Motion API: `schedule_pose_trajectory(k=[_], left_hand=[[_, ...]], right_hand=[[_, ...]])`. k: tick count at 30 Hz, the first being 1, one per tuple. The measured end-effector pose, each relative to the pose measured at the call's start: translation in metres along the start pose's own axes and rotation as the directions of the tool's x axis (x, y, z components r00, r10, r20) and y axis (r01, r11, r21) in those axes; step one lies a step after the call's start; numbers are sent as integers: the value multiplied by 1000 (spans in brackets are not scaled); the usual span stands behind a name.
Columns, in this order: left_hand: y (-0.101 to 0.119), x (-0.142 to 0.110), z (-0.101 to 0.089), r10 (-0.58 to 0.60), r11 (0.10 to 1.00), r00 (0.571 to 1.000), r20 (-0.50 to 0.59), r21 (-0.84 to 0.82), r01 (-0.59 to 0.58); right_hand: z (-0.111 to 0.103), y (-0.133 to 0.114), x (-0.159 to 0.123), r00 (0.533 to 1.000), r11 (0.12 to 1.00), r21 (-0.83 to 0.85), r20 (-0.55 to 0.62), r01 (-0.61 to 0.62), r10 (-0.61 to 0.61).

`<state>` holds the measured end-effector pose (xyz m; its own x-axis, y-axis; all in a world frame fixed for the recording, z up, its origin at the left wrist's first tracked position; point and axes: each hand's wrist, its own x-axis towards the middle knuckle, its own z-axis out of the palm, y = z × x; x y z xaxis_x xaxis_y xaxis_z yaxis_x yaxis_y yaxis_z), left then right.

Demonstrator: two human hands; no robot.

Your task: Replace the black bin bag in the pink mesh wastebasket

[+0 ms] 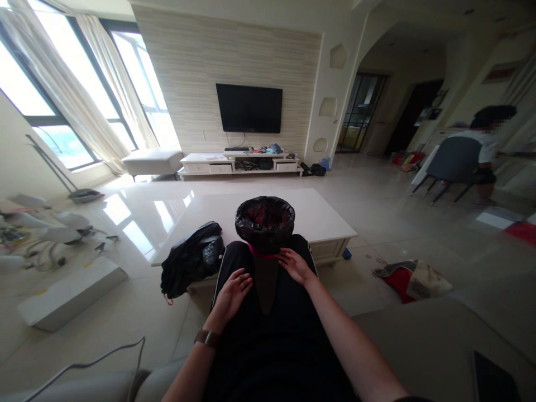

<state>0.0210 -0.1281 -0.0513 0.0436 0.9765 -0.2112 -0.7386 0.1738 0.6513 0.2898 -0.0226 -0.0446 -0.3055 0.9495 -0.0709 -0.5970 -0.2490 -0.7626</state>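
Note:
I sit with a small bin (pixel 265 223) between my knees, lined with a black bag and showing a pink rim below the bag. My left hand (pixel 233 292) rests on my left thigh, fingers spread and empty, just short of the bin. My right hand (pixel 294 264) lies on my right thigh with fingers stretched toward the bin's base, also empty. A brown watch band sits on my left wrist. A full black rubbish bag (pixel 190 258) lies on the corner of the white coffee table (pixel 326 218), left of my knee.
A TV hangs over a white media unit (pixel 239 162) at the far wall. A red and white bag (pixel 412 281) lies on the floor at right. A person sits on a dark chair (pixel 454 162) far right. Clutter and a white box (pixel 67 293) lie at left.

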Motion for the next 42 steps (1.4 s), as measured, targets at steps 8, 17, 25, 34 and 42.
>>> schedule_pose_trajectory(k=[8,17,25,34,42], left_hand=[[5,34,20,62,997,987,-150,53,-54],[22,112,53,43,987,977,-207,163,-9],[20,135,43,56,998,990,-129,32,-52],[27,119,32,48,985,998,-37,-161,-53],[20,125,30,57,976,998,-14,-209,-59]], right_hand=[[-6,-3,0,1000,1000,10,-26,0,0],[-5,3,2,999,1000,-14,-44,-6,5],[-6,3,3,998,1000,-8,-60,-6,5],[1,1,0,998,999,-23,-56,-26,24],[8,-1,-3,998,998,-67,-66,-15,11]])
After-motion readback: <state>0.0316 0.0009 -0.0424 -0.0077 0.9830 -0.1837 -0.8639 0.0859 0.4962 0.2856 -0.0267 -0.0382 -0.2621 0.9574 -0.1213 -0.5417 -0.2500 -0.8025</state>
